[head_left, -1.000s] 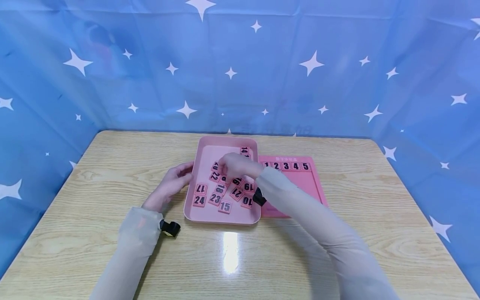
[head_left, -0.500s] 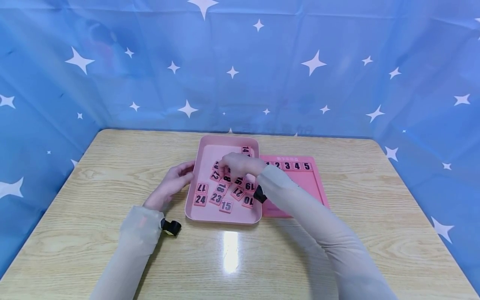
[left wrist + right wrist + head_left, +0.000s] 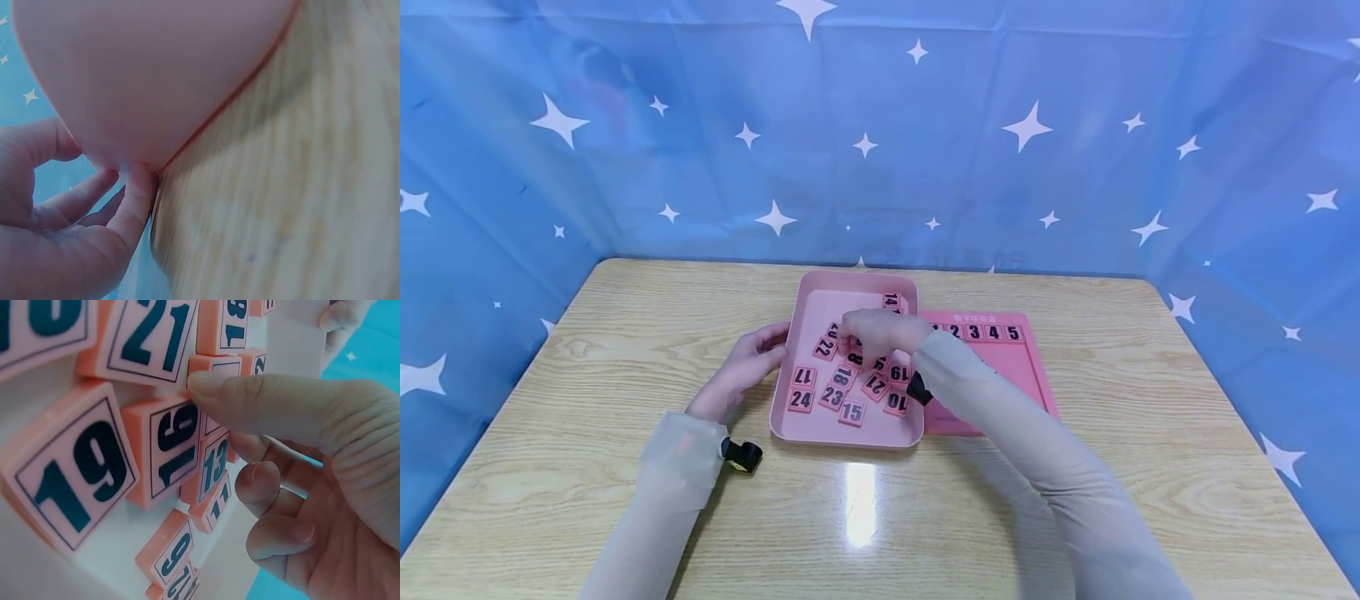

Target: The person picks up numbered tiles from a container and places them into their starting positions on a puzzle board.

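Note:
My left hand [image 3: 743, 367] is at the left side of a pink tray [image 3: 842, 432], its fingertips touching the outer wall. In the left wrist view, thumb and fingers [image 3: 134, 206] rest against that wall near the rim. My right hand [image 3: 880, 332] reaches into the tray among pink number tiles. The right wrist view shows its thumb [image 3: 212, 387] and index finger at opposite edges of a number tile [image 3: 215, 364], whose number the thumb mostly covers. Beside it lie the 16 tile [image 3: 169, 444], the 21 tile [image 3: 156, 340] and the 13 tile [image 3: 214, 465]. The other fingers curl loosely.
A pink number board [image 3: 1000, 367] with tiles 1 to 5 along its top row stands right of the tray, partly beneath my right forearm. Several tiles, such as the 15 tile [image 3: 852, 412] and 24 tile [image 3: 801, 400], lie scattered in the tray. A starry blue cloth [image 3: 880, 167] hangs behind.
The 22 tile has turned and shifted slightly left and away. My right fingers have moved only a little among the tiles. My left hand stays at the tray wall.

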Available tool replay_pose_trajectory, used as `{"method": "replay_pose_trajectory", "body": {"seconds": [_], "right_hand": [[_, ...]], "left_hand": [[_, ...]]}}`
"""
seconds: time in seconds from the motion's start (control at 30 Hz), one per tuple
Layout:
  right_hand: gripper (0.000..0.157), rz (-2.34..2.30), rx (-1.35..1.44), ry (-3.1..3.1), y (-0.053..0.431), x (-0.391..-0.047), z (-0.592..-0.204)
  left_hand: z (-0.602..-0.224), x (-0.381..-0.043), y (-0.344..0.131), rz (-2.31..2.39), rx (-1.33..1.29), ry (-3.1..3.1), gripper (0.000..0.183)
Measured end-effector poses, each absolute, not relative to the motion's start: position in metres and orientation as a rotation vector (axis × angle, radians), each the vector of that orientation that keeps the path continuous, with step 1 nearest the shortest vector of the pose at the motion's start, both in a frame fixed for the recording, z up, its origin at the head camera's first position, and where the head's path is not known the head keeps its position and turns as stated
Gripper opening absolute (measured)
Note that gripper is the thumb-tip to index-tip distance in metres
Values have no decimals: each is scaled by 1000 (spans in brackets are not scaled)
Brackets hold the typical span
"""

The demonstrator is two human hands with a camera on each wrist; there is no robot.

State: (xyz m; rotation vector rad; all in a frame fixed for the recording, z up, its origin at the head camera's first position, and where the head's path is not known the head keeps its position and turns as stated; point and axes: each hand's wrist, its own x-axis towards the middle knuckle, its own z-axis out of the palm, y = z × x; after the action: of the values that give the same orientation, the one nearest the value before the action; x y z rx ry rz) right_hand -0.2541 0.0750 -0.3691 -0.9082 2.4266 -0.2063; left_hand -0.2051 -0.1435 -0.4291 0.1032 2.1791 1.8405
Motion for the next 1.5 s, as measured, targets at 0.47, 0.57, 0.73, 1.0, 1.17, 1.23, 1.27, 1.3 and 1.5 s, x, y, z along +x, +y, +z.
{"method": "replay_pose_trajectory", "body": {"seconds": [0.47, 0.57, 0.73, 1.0, 1.17, 1.23, 1.27, 1.3, 1.5], "right_hand": [[27, -247, -923, 2484, 72, -255, -372], [26, -273, -923, 2495, 72, -256, -373], [27, -398, -966, 2501, 78, -259, -369], [17, -568, -1182, 2577, 105, -262, -349], [20, -615, -1187, 2624, 131, -256, -342], [24, -634, -1124, 2636, 143, -252, -341], [26, -639, -1091, 2648, 150, -250, -341], [27, -645, -1070, 2658, 157, -248, -341], [22, -672, -1027, 2702, 202, -238, -352]], "left_hand": [[-431, -206, -144, 1835, 137, 2191, 51], [-431, -206, -144, 1836, 143, 2195, 51], [-430, -204, -143, 1835, 160, 2201, 50], [-430, -204, -143, 1826, 160, 2211, 49], [-430, -202, -144, 1852, 197, 2221, 49], [-429, -201, -144, 1863, 212, 2217, 49], [-429, -201, -145, 1865, 214, 2216, 49], [-429, -201, -144, 1865, 206, 2213, 49], [-431, -204, -143, 1841, 153, 2193, 49]]}}
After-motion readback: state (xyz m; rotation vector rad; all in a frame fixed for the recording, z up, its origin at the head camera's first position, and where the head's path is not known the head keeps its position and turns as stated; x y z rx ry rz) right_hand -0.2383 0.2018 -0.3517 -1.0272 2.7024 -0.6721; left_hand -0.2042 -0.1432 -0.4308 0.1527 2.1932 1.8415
